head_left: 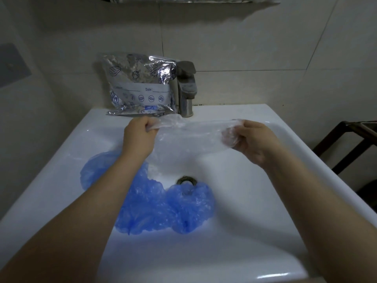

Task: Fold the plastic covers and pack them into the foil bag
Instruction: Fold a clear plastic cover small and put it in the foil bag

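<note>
The left hand (pixel 138 133) pinches one end of a clear plastic cover (pixel 189 137), its fingers curled around a gathered bunch of the thin film. The right hand (pixel 251 139) grips the other end, with crinkled film bunched inside its curled fingers. Between the hands the cover is pulled out into a long, see-through band, soft and faintly wrinkled, sagging in a shallow curve along its lower edge.

Below the hands, in the basin of a glossy white sink (pixel 255 231), lie blue plastic covers (pixel 163 205): puffy, crumpled and translucent, with gathered edges. They sit under the left forearm and reach across to the round metal drain (pixel 186 180), partly overlapping it.

Just beyond the left hand, a foil bag (pixel 140 84) stands on the sink's back ledge, leaning against the tiled wall (pixel 244 48). It is shiny, silvery and creased, printed with dark blue line drawings of a shell, fish and other seafood. A pale panel across its front reads "Date:" followed by a blank line; the word at the left of the panel is too blurred to read. A row of small round icons sits beneath.

Touching the bag's right side, beyond the gap between the hands, stands a dull, stained metal tap (pixel 186 88) with a blocky lever.
</note>
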The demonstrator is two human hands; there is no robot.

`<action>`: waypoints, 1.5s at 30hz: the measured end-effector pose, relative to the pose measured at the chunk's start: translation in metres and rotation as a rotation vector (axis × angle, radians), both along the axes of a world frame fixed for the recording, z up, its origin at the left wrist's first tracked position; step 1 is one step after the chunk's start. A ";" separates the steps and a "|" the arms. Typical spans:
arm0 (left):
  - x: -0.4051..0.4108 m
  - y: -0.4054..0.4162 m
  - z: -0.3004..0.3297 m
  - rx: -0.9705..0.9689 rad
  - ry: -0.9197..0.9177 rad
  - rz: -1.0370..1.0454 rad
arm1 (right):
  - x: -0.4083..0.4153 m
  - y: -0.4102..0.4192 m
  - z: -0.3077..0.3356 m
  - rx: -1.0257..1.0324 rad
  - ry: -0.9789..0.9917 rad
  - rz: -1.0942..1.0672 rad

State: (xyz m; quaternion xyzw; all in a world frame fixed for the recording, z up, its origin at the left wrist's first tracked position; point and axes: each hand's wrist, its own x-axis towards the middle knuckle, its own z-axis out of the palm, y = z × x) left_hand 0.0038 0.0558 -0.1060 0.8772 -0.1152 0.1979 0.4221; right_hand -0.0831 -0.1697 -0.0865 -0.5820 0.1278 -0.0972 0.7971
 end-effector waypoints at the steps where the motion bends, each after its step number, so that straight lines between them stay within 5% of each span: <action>1: 0.002 0.001 -0.002 -0.022 0.027 0.011 | 0.000 0.001 0.002 0.240 -0.025 0.050; 4: 0.008 0.002 -0.004 -0.251 0.240 -0.005 | 0.000 -0.002 0.006 0.622 -0.005 0.182; 8: 0.007 0.011 0.014 -0.876 0.651 -0.169 | 0.000 -0.014 -0.005 0.027 0.148 0.324; 11: 0.003 0.016 0.020 -1.017 0.824 -0.382 | -0.003 -0.016 -0.009 -0.324 0.154 0.309; 20: -0.003 0.008 0.023 -1.244 0.847 -0.680 | -0.007 -0.032 -0.012 0.300 -0.114 0.437; 27: -0.013 -0.006 0.021 -1.179 0.733 -0.754 | -0.002 -0.016 -0.009 0.348 0.032 0.211; 32: -0.020 -0.011 0.018 -1.021 0.640 -0.696 | -0.003 -0.011 -0.014 0.149 0.251 0.262; 35: -0.016 -0.009 0.016 -0.911 0.628 -0.672 | -0.005 -0.014 -0.008 0.242 0.198 0.309; 39: -0.012 -0.005 0.012 -0.897 0.641 -0.646 | -0.004 -0.013 -0.008 0.097 0.197 0.275; 45: -0.012 -0.003 0.014 -0.942 0.713 -0.635 | 0.004 -0.021 -0.005 0.733 -0.024 0.023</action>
